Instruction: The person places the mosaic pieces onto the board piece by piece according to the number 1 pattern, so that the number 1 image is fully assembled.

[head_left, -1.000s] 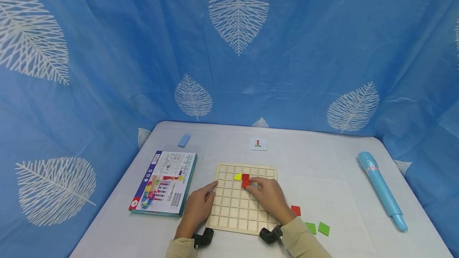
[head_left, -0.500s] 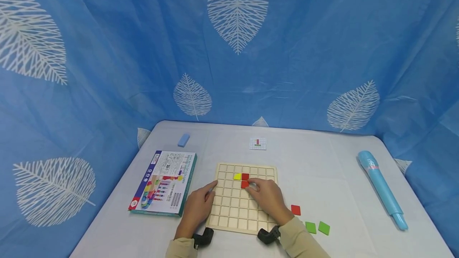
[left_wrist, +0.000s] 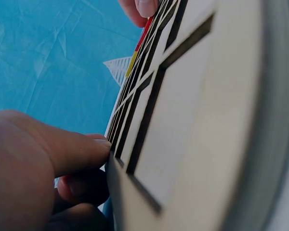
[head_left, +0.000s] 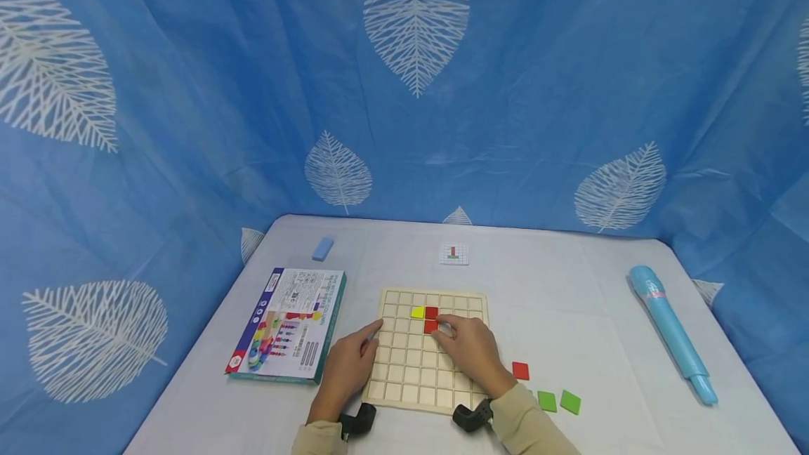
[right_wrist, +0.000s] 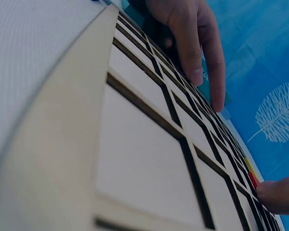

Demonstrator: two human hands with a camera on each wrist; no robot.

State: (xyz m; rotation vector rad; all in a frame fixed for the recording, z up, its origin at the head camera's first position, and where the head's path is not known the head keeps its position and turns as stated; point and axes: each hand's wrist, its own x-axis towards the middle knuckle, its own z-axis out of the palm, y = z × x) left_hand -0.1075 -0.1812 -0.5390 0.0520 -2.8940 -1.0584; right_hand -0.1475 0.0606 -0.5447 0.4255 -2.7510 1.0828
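Note:
A wooden grid board [head_left: 398, 392] lies on the table before me. Thumb and index fingertip of my left hand [head_left: 350, 364] rest against its left edge, fingers fairly straight. My right hand [head_left: 470, 348] reaches over the board from the right. Its thumb and index finger pinch at the right side of a red square tile [head_left: 430, 326], which sits in a cell. Directly beyond it is another red tile [head_left: 431, 312], with a yellow tile [head_left: 417, 312] to its left. The right wrist view shows the thumb [right_wrist: 279, 195] right against the red.
Loose on the cloth at right lie a red tile [head_left: 520, 371] and two green tiles [head_left: 546, 401]. A pattern card [head_left: 454, 253] lies behind the board. A printed box [head_left: 287, 323] and a blue block [head_left: 323, 249] are at left. A blue microphone-shaped object [head_left: 673, 332] lies far right.
The right thumb and index finger have shifted slightly toward me and off part of the nearer red tile, which now lines up below the other. The left hand has stayed put.

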